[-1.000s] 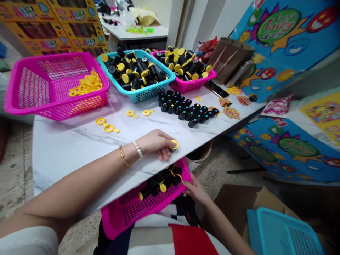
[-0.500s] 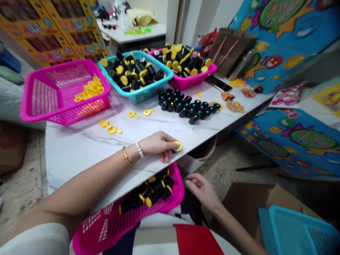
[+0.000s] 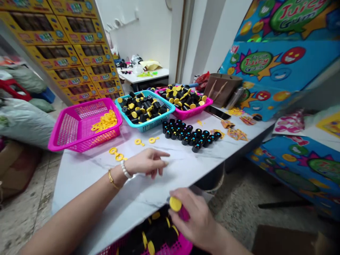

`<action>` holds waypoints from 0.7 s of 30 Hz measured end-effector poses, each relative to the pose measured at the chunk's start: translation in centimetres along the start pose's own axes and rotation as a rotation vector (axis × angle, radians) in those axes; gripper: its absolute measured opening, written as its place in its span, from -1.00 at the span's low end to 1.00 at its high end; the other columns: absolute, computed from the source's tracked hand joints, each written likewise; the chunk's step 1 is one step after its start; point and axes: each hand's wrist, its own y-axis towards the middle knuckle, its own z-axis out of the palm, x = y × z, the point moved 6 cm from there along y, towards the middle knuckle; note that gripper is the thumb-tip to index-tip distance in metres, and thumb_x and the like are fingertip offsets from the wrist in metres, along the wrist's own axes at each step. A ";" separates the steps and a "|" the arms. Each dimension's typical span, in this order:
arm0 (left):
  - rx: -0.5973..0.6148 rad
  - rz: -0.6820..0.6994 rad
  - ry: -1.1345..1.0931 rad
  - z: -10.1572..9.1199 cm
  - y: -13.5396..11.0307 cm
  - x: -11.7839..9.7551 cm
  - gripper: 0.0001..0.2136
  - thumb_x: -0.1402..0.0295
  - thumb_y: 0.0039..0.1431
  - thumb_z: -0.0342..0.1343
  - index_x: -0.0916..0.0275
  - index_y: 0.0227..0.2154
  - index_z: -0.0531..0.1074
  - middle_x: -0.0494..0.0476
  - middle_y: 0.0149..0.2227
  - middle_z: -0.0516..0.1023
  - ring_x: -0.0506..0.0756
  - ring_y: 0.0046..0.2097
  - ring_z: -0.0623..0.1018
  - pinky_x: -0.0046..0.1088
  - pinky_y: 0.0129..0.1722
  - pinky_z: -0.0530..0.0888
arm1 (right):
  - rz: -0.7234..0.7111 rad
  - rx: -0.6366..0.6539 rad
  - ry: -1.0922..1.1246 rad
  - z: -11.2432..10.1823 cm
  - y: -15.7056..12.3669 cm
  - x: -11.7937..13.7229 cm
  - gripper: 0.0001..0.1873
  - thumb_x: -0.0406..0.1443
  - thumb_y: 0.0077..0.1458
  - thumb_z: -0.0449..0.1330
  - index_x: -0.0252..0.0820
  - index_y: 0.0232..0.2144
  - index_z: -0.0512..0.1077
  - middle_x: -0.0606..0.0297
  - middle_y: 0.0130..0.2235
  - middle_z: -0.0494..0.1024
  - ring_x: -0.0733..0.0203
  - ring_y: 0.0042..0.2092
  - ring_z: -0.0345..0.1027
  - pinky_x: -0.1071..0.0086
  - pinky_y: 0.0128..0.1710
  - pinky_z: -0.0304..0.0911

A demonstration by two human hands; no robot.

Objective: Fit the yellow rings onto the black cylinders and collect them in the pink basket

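Over the white table (image 3: 87,177), my left hand (image 3: 148,163) is open, its index finger stretched out and nothing held. My right hand (image 3: 196,216) is closed around a small black container with a yellow cap (image 3: 175,204), just off the table's front edge. Below it, partly cut off by the frame, a pink basket (image 3: 186,246) holds more black containers with yellow caps (image 3: 151,247). Yellow plastic ring pieces with tabs (image 3: 119,157) lie beside my left wrist, two more farther back. Past my left fingers stands a block of black containers (image 3: 186,134) with coloured dots on top.
Along the back stand a pink basket (image 3: 57,140) of yellow ring pieces, a blue basket (image 3: 148,125) and another pink basket (image 3: 191,112), both full of capped containers. A phone (image 3: 217,112) and small wrappers (image 3: 237,134) lie right. Printed blue boxes (image 3: 265,71) are stacked beyond.
My left hand has let go of a yellow-capped piece at the table edge and drawn back. My right hand has risen and now grips a yellow-capped container. The view has tilted upward.
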 end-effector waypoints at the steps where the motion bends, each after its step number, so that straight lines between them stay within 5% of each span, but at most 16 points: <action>1: -0.115 0.040 0.020 -1.6 -0.2 -0.3 -0.54 0.21 0.11 0.08 0.35 0.03 0.33 0.07 -0.52 0.51 -0.03 -0.63 0.42 -0.60 -0.70 0.24 | -0.018 0.070 0.035 1.0 -0.8 0.5 -0.57 -0.39 0.01 0.19 -0.18 -0.03 0.29 0.18 -0.18 0.50 0.14 -0.18 0.42 0.35 -0.22 0.35; 4: -0.412 0.082 0.061 -4.8 0.4 -0.4 -0.61 0.14 0.13 0.06 0.32 -0.09 0.41 0.06 -0.49 0.48 -0.05 -0.60 0.42 -0.58 -0.65 0.24 | -0.125 0.209 0.085 3.7 -2.3 2.0 -0.54 -0.21 0.05 0.24 -0.18 0.00 0.31 0.21 -0.19 0.54 0.17 -0.25 0.47 0.42 -0.35 0.35; 6: -0.588 0.106 0.190 -5.6 1.9 -0.5 -0.65 0.11 0.12 0.08 0.28 -0.18 0.45 0.07 -0.45 0.49 -0.02 -0.54 0.45 -0.53 -0.55 0.33 | -0.231 0.174 0.102 4.2 -2.3 2.7 -0.52 -0.11 0.10 0.21 -0.23 0.00 0.31 0.18 -0.19 0.56 0.19 -0.27 0.49 0.43 -0.39 0.35; 11: -0.985 0.180 0.546 -6.2 6.9 -1.9 -0.57 0.22 -0.09 0.29 0.30 -0.16 0.40 0.19 -0.23 0.44 0.17 -0.18 0.48 -0.31 -0.16 0.41 | -0.176 0.029 0.123 2.2 -0.2 2.0 -0.83 -0.35 0.16 0.13 -0.24 -0.17 0.40 0.25 -0.37 0.55 0.24 -0.36 0.46 0.42 -0.40 0.28; 16: -1.037 0.196 0.576 -7.0 9.0 -1.7 -0.70 0.30 -0.06 0.28 0.20 -0.23 0.43 0.14 -0.18 0.37 0.12 -0.18 0.45 -0.35 -0.15 0.41 | -0.171 -0.032 0.074 -0.5 1.9 1.1 -0.81 -0.47 0.12 0.15 -0.23 -0.18 0.41 0.25 -0.37 0.54 0.24 -0.34 0.44 0.39 -0.34 0.27; 21: -1.011 0.244 0.587 -5.6 5.8 -0.2 -0.80 0.30 -0.02 0.23 0.22 -0.30 0.45 0.11 -0.26 0.36 0.09 -0.23 0.44 -0.37 -0.17 0.42 | -0.120 -0.139 0.020 -3.2 3.4 -1.2 -0.80 -0.48 0.11 0.17 -0.22 -0.19 0.43 0.26 -0.33 0.55 0.28 -0.31 0.44 0.43 -0.29 0.29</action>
